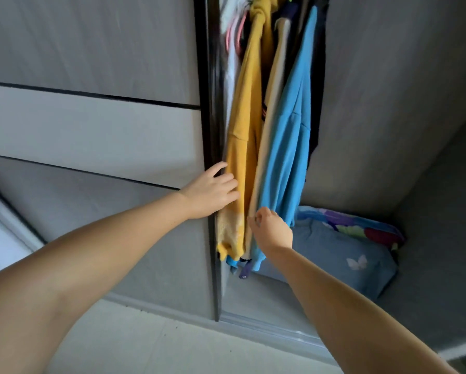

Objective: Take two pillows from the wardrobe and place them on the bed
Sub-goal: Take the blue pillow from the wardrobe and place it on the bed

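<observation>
Your left hand (210, 191) lies with relaxed, spread fingers against the edge of the sliding wardrobe door (145, 238), fingertips touching the yellow garment (246, 136). Your right hand (272, 229), just to its right, has its fingers curled at the hem of the beige garment (273, 103) beside the blue garment (288, 147); you cannot tell whether it pinches cloth. Right of that hand, farther inside, the blue pillow (342, 257) lies on the wardrobe floor (258, 298) with a floral pillow (361, 225) behind it.
</observation>
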A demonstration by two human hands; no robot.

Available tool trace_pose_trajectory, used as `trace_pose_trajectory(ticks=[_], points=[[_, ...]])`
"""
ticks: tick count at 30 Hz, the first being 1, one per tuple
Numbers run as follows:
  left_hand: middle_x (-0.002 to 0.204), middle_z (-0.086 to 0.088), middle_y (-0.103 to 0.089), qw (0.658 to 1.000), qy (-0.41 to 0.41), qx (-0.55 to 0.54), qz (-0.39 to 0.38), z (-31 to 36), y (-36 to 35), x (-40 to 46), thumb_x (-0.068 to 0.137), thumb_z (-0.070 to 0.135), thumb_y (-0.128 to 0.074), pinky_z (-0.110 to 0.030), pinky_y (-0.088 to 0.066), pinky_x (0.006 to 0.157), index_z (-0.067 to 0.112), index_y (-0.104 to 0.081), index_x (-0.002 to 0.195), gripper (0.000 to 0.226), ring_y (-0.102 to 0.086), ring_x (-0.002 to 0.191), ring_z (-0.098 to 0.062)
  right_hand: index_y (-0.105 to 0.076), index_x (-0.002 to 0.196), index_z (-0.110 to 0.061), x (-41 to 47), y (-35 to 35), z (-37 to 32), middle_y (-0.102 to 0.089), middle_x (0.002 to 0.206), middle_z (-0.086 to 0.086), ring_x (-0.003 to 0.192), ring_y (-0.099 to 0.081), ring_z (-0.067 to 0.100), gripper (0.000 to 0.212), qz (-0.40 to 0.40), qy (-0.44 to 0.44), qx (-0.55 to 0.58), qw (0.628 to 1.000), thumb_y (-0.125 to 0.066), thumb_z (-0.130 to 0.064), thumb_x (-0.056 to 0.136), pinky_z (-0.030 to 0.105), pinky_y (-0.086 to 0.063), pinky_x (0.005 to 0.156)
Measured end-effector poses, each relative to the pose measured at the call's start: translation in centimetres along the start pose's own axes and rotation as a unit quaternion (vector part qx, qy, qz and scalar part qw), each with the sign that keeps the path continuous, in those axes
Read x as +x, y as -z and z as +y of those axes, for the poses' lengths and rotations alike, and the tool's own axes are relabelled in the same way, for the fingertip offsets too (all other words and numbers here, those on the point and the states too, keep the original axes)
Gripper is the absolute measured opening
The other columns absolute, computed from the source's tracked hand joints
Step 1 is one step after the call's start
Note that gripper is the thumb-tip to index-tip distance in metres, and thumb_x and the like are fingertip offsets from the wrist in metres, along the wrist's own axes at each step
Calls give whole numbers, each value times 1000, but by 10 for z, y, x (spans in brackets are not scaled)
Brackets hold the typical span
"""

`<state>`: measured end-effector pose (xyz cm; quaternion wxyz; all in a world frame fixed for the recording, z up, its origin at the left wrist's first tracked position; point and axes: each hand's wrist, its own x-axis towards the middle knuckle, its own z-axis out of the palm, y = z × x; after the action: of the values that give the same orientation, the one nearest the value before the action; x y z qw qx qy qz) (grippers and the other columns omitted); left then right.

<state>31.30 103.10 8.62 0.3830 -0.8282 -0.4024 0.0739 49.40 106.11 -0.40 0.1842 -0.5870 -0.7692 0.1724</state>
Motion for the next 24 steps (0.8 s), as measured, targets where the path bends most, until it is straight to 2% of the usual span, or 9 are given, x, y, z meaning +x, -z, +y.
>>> trace_pose_trajectory(ticks=[1, 3, 5, 7, 9, 13, 15, 18, 24], points=[[81, -2, -64, 999, 0, -32, -14, 18, -2, 10, 70, 18, -72, -41, -50, 90, 18, -67, 85, 15, -63, 81, -22, -52, 102, -12, -6, 7, 21, -61, 107, 5, 92, -62, 29, 25, -5, -13, -9, 1000, -46, -36, 96, 33, -41, 67], [88, -1, -64, 992, 19, -107, -57, 57, -2, 36, 74, 31, -70, -36, -51, 79, 20, -66, 96, 25, -63, 87, -21, -54, 104, -12, -18, 26, 65, -60, 113, 7, 100, -61, 30, 27, -10, -39, -19, 999, -48, -37, 95, 34, -43, 71], [105, -3, -60, 966, 55, -206, -146, 100, -2, 69, 87, 36, -56, -38, -47, 83, 18, -57, 114, 33, -56, 104, -24, -54, 109, -12, -33, 46, 111, -58, 118, 9, 108, -59, 31, 30, -25, -58, -40, 997, -48, -38, 95, 36, -46, 78], [114, -5, -55, 934, 96, -280, -200, 138, 3, 103, 91, 38, -49, -40, -45, 86, 18, -51, 122, 37, -50, 113, -24, -52, 121, -13, -48, 63, 156, -55, 126, 9, 118, -53, 30, 37, -57, -69, -80, 993, -50, -39, 94, 40, -44, 91], [119, -5, -53, 915, 107, -325, -215, 172, 7, 134, 91, 40, -50, -40, -45, 87, 19, -48, 126, 41, -48, 117, -24, -48, 132, -17, -62, 77, 199, -51, 134, 7, 126, -47, 28, 47, -96, -72, -127, 985, -53, -42, 93, 42, -38, 101], [123, -5, -52, 876, 133, -402, -230, 233, 4, 174, 91, 39, -52, -39, -45, 89, 20, -46, 130, 44, -46, 120, -25, -45, 136, -21, -71, 90, 267, -47, 139, 5, 130, -42, 26, 52, -126, -88, -167, 974, -55, -45, 91, 42, -32, 107], [124, -6, -52, 857, 138, -430, -250, 257, -6, 184, 90, 39, -54, -38, -44, 90, 21, -46, 130, 45, -46, 120, -25, -43, 137, -21, -69, 86, 290, -46, 139, 5, 131, -41, 26, 52, -143, -99, -172, 970, -55, -44, 91, 42, -32, 108], [123, -6, -53, 852, 127, -429, -271, 277, -34, 196, 89, 42, -54, -37, -44, 91, 21, -47, 130, 46, -49, 118, -26, -41, 138, -21, -53, 73, 311, -45, 140, 6, 131, -40, 27, 52, -169, -105, -176, 964, -54, -43, 92, 43, -31, 108], [127, -7, -51, 838, 129, -435, -303, 262, -106, 259, 87, 43, -57, -39, -47, 90, 22, -49, 128, 47, -52, 116, -28, -38, 140, -20, 21, 57, 343, -39, 145, 9, 133, -39, 29, 55, -186, -133, -151, 962, -55, -40, 92, 47, -32, 110]])
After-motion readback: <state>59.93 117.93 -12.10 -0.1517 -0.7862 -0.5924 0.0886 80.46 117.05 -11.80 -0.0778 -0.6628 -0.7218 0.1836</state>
